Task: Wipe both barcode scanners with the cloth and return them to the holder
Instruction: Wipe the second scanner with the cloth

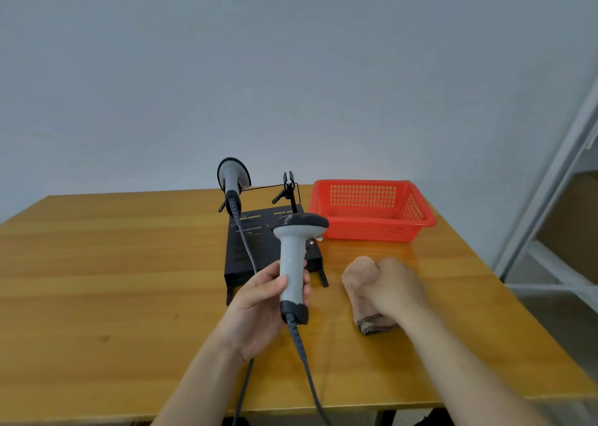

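Observation:
My left hand (pixel 263 299) grips the grey handle of a barcode scanner (pixel 294 257), held upright above the table with its dark head pointing right and its cable trailing down toward me. My right hand (pixel 393 288) is closed on a beige cloth (pixel 362 276) that rests on the table just right of the scanner. A second scanner (pixel 232 179) hangs in the left clip of the black holder (pixel 259 247) behind. The holder's right clip (pixel 289 182) stands with nothing in it.
A red plastic basket (pixel 417 218) sits at the table's back right, beside the holder. The wooden table (pixel 113 280) stretches to the left. A white metal shelf frame (pixel 550 199) stands off the right edge. Two cables hang over the front edge.

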